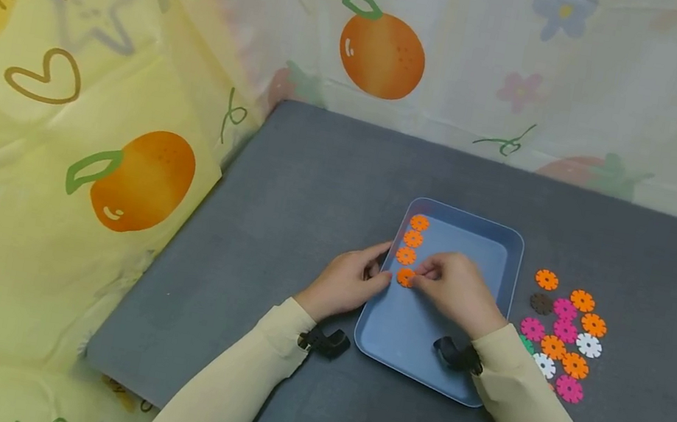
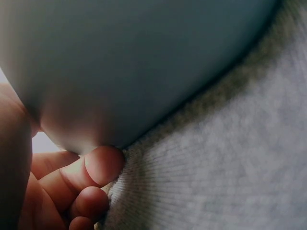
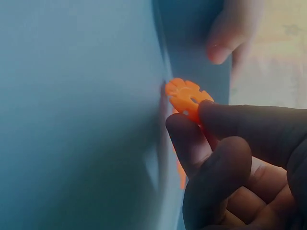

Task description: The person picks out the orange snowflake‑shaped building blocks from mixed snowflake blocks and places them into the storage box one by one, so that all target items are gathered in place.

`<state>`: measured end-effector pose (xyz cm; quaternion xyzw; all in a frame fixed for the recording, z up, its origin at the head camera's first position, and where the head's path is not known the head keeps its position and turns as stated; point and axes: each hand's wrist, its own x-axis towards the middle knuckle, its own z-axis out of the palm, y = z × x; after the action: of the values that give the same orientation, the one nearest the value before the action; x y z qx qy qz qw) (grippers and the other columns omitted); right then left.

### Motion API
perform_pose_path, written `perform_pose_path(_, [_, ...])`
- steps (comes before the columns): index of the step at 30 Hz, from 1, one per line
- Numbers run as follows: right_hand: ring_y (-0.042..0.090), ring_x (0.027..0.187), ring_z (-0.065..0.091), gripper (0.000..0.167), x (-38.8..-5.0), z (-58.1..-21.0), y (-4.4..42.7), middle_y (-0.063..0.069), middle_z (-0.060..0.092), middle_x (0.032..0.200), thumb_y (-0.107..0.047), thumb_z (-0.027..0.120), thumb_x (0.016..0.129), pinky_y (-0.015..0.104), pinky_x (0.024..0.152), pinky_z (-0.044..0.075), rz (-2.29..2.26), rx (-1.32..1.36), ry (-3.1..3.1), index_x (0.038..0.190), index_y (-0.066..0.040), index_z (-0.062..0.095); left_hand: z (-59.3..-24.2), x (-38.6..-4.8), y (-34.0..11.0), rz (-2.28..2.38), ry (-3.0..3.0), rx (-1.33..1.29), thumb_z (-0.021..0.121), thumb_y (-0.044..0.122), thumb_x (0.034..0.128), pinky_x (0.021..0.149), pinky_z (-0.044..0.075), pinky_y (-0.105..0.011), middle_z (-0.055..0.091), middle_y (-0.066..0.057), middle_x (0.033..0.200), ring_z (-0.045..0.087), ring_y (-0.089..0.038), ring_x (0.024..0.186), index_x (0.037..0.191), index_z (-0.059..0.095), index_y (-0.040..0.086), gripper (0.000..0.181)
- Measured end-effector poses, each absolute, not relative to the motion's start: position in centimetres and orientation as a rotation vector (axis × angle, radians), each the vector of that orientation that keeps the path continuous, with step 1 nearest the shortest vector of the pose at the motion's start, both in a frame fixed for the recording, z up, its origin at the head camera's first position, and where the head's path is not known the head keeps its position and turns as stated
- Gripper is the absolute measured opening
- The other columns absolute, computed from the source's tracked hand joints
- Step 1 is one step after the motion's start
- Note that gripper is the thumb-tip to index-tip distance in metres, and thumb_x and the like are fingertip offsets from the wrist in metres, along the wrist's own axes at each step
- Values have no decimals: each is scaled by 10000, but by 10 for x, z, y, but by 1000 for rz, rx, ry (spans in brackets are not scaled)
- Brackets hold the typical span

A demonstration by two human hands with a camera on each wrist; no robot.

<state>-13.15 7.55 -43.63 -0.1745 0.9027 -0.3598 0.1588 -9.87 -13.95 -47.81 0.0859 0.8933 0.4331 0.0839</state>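
Observation:
A blue rectangular tray (image 1: 410, 346) lies on the table. My left hand (image 1: 345, 283) grips its left side, thumb at the rim; in the left wrist view, curled fingers (image 2: 104, 165) sit against the tray's outside wall (image 2: 144, 57). Over the tray, my right hand (image 1: 458, 292) pinches an orange snowflake disc (image 1: 405, 277) by its edge. Seen from the right wrist, that disc (image 3: 182, 93) is tilted between thumb and fingers, close to the tray wall. Three more orange snowflake discs (image 1: 413, 238) form a line along the tray's left side, beyond the held one.
Right of the tray, a loose group of snowflake discs (image 1: 565, 331) in orange, pink, white, brown and green lies on the grey table (image 1: 331, 172). My right forearm partly covers the group. A printed cloth (image 1: 472, 54) hangs behind the table and along its left.

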Motion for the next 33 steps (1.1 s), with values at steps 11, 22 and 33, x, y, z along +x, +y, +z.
perform_pose_path(11, [155, 647, 561, 133, -139, -443, 72, 18, 668, 735, -123, 711, 926, 310, 634, 449, -1024, -497, 2552, 827, -53, 767, -479, -99, -139, 1316, 2661, 281, 632, 267, 1011, 631, 455, -276, 632, 34, 804, 552, -120, 652, 1531, 546, 113, 549])
perform_pose_path(22, [163, 623, 550, 163, -140, -447, 66, 10, 634, 700, -179, 715, 914, 304, 607, 430, -960, -452, 2583, 784, -83, 733, -479, -98, -140, 1342, 2640, 273, 616, 242, 1006, 608, 439, -269, 631, 32, 778, 550, -128, 629, 1538, 539, 109, 554])
perform_pose_path(33, [159, 586, 528, 159, -140, -448, 66, 1, 596, 653, -169, 686, 897, 304, 589, 400, -952, -417, 2612, 761, -88, 705, -478, -98, -138, 1322, 2644, 262, 621, 255, 1010, 613, 442, -273, 631, 29, 804, 549, -126, 644, 1543, 536, 116, 557])
